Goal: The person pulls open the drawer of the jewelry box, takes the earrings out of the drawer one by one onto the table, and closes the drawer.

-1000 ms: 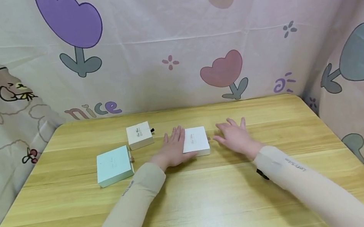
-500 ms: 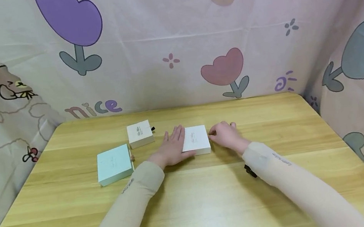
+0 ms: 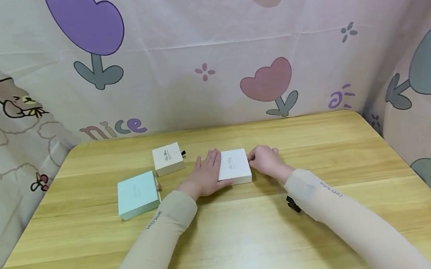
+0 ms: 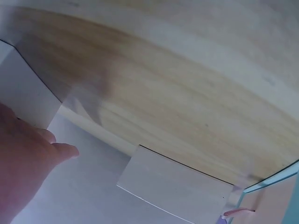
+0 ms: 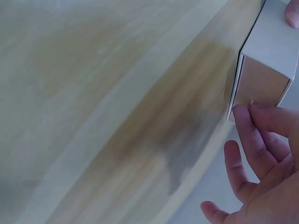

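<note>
A white drawer-style box [image 3: 237, 164] with small print on its lid sits mid-table. My left hand [image 3: 205, 176] lies flat across its left part, fingers straight and thumb along the near edge. At its right end, my right hand [image 3: 266, 160] pinches a small pull tab [image 5: 252, 101] between thumb and forefinger. The right wrist view shows that end's pinkish drawer front [image 5: 261, 79], flush within the white sleeve. Most of the tab is hidden by the fingertips.
Left of my hands stand a cream box [image 3: 167, 158] with a black tab and a larger mint-green box [image 3: 137, 194] with a pinkish tab. The wooden table [image 3: 232, 251] backs onto a printed cloth [image 3: 173, 67] at the rear and sides.
My right hand has moved left to the box's right end, and its spread fingers have closed on the tab. The left hand and the boxes stay in place.
</note>
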Demonstrator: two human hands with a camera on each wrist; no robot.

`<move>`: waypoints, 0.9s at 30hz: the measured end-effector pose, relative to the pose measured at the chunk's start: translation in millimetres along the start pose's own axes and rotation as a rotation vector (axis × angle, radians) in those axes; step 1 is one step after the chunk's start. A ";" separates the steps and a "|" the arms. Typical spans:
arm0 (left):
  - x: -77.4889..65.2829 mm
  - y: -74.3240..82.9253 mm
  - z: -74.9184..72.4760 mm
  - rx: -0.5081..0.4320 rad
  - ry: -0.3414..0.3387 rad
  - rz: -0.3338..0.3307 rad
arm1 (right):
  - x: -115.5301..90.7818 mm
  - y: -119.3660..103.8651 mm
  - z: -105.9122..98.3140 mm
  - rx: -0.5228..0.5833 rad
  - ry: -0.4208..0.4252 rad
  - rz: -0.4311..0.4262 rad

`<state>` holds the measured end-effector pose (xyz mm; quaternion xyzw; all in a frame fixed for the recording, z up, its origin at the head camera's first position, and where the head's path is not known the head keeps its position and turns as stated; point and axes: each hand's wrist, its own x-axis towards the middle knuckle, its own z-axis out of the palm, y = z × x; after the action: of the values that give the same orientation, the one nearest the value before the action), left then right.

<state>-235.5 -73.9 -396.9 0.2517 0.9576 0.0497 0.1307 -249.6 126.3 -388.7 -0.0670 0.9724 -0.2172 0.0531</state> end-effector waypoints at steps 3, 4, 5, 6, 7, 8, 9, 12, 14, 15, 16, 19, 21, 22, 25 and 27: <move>0.3 0.4 0.2 0.009 0.000 -0.001 | -0.4 -0.4 0.8 -0.010 0.008 0.009; 0.4 0.5 0.0 0.011 -0.001 -0.003 | -0.4 -0.6 1.0 -0.017 0.013 0.007; 0.4 0.5 0.2 0.009 0.004 -0.004 | -0.4 -0.6 1.1 -0.021 0.020 0.006; 0.4 0.7 -0.1 0.008 0.008 -0.005 | -0.5 -0.4 1.2 -0.025 0.028 0.003; 0.6 0.8 -0.1 0.008 0.011 -0.004 | -0.5 0.0 1.2 -0.029 0.034 0.001; 0.8 0.9 -0.2 0.009 0.009 -0.006 | -0.8 0.4 1.1 -0.033 0.041 -0.002; 1.0 1.2 -0.3 0.008 0.014 -0.005 | -0.9 1.1 1.0 -0.035 0.046 -0.003; 1.5 1.3 -0.5 0.008 0.020 -0.001 | -1.8 4.0 0.0 -0.037 0.057 -0.006; 0.9 1.2 -0.6 0.012 0.020 -0.001 | -2.9 5.6 -1.1 -0.040 0.059 -0.006; 0.4 1.0 -0.8 0.011 0.018 -0.002 | -3.2 6.6 -1.2 -0.039 0.059 -0.006; -0.1 0.7 -0.7 0.012 0.015 -0.003 | -3.6 7.3 -1.5 -0.041 0.059 -0.006; -1.8 0.3 -0.8 0.013 0.005 -0.006 | -4.8 9.1 -1.6 -0.041 0.056 -0.006; -2.3 0.1 -0.4 0.015 0.003 -0.007 | -5.3 10.2 -1.4 -0.045 0.056 -0.009; -2.3 0.0 -0.1 0.017 0.003 -0.007 | -5.6 10.7 -1.7 -0.049 0.057 -0.010; -2.4 0.4 0.2 0.021 0.001 -0.006 | -6.9 12.0 -3.1 -0.060 0.066 -0.020; -2.6 0.9 -0.2 0.021 0.003 -0.006 | -7.7 12.8 -4.1 -0.067 0.070 -0.028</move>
<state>-232.9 -74.4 -396.0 0.2502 0.9591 0.0398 0.1265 -243.9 140.7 -389.9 -0.0748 0.9793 -0.1877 0.0137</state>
